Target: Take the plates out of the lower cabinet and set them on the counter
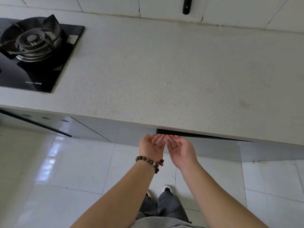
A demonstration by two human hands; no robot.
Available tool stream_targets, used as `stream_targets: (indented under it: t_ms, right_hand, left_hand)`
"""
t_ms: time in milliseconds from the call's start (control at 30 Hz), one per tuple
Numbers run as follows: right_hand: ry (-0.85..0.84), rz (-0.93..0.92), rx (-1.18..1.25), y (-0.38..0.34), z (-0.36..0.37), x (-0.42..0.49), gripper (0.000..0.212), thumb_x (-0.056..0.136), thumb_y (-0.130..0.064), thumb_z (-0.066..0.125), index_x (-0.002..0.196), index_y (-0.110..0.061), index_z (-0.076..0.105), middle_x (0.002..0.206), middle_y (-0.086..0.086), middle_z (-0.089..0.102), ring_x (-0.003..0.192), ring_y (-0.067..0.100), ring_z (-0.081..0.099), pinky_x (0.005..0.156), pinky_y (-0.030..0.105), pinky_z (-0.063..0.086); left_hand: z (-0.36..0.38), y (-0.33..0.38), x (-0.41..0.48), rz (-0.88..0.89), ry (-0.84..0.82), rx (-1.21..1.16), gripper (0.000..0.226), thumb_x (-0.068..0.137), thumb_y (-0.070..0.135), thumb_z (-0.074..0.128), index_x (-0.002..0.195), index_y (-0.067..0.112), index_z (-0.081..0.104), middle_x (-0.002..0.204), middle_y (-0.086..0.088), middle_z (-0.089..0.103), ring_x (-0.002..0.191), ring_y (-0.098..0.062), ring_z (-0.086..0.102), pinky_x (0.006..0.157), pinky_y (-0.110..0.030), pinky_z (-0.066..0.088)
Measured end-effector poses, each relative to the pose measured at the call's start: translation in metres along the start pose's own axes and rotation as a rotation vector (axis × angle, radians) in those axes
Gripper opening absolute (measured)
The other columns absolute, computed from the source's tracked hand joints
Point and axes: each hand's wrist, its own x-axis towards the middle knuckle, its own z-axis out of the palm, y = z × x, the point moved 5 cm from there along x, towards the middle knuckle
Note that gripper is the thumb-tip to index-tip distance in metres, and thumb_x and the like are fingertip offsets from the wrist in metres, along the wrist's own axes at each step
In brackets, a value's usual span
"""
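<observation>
The speckled white counter (164, 76) fills the upper half of the view. Below its front edge a lower cabinet door (205, 146) stands slightly ajar, with a dark gap along its top edge. My left hand (152, 145), with a bead bracelet on the wrist, and my right hand (180, 148) are both palm-up with fingers apart, fingertips at the left end of that gap. Neither hand holds anything. No plates are in view; the cabinet's inside is hidden.
A black gas hob (36, 53) with a burner is set into the counter at the left. A black handle (187, 5) hangs on the tiled wall at the back. Glossy floor tiles (74, 162) and my feet lie below.
</observation>
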Motion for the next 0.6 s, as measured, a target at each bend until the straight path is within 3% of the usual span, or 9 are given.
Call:
stream_targets:
  t_ms: [167, 400, 600]
  right_hand:
    - [-0.012, 0.0, 0.015, -0.005, 0.005, 0.008, 0.036, 0.093, 0.008, 0.034, 0.124, 0.001, 0.05, 0.121, 0.018, 0.061, 0.114, 0.029, 0.061, 0.096, 0.036, 0.048]
    - [-0.024, 0.007, -0.019, -0.006, 0.008, 0.011, 0.036, 0.091, 0.009, 0.03, 0.108, -0.001, 0.06, 0.12, 0.014, 0.063, 0.114, 0.026, 0.06, 0.104, 0.036, 0.044]
    - [0.047, 0.009, -0.136, -0.009, 0.008, 0.01, 0.036, 0.093, 0.002, 0.04, 0.125, 0.002, 0.055, 0.123, 0.017, 0.063, 0.106, 0.024, 0.065, 0.093, 0.035, 0.049]
  left_hand:
    - [0.01, 0.003, 0.006, 0.009, 0.009, -0.019, 0.048, 0.091, 0.005, 0.031, 0.139, -0.001, 0.036, 0.139, -0.021, 0.05, 0.125, -0.034, 0.053, 0.111, -0.043, 0.037]
    - [0.01, 0.002, 0.012, 0.022, 0.009, -0.047, 0.048, 0.091, 0.006, 0.031, 0.138, 0.002, 0.037, 0.138, -0.02, 0.051, 0.123, -0.033, 0.055, 0.109, -0.043, 0.038]
    - [0.005, 0.007, 0.009, 0.05, 0.001, 0.136, 0.037, 0.094, 0.007, 0.035, 0.13, 0.005, 0.043, 0.128, -0.016, 0.059, 0.119, -0.029, 0.057, 0.101, -0.041, 0.043]
